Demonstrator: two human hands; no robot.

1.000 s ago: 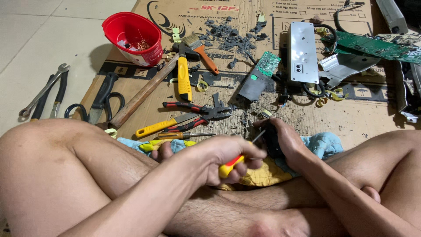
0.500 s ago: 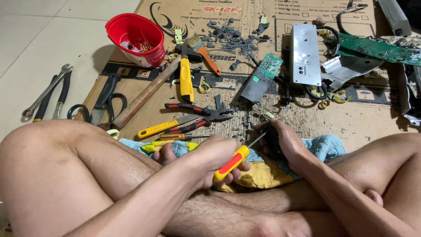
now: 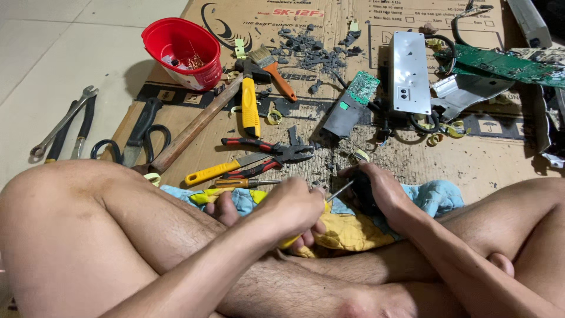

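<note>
Now left hand hides more screwdriver handle, right hand unmoved

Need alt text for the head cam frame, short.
Person seated cross-legged on cardboard; left hand holds a screwdriver against a small dark part gripped by right hand. Pliers, red bucket and circuit boards lie beyond.

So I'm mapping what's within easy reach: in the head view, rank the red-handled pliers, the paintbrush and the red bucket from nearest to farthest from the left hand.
1. Red-handled pliers: just ahead of the left hand, on the cardboard.
2. Paintbrush: farther up the cardboard, beside the yellow-handled tool.
3. Red bucket: farthest, at the cardboard's upper left corner.
</note>
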